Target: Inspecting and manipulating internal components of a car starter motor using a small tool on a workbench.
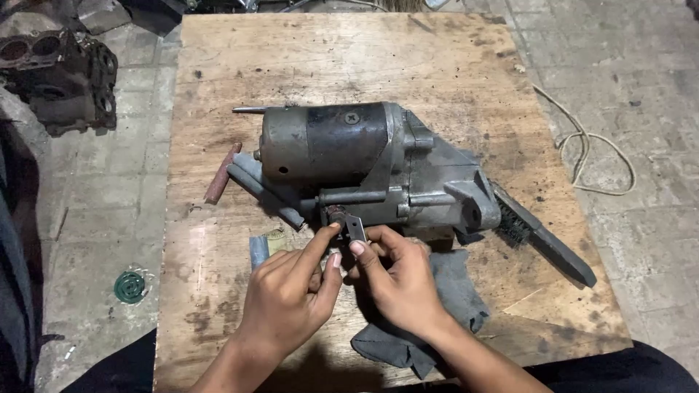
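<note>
Motor (364, 164) lies assembled on the table (218, 291); left hand (287, 302) and right hand (397, 280) pinch a small metal piece (355, 227) at its near side, not yet seated.

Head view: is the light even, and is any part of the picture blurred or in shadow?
Head view: soft, dim light, no glare; the starter motor and wooden board look sharp; the left hand and right hand are slightly soft; shadow lies below the hands and over the gray rag; the left edge is dark.
</note>
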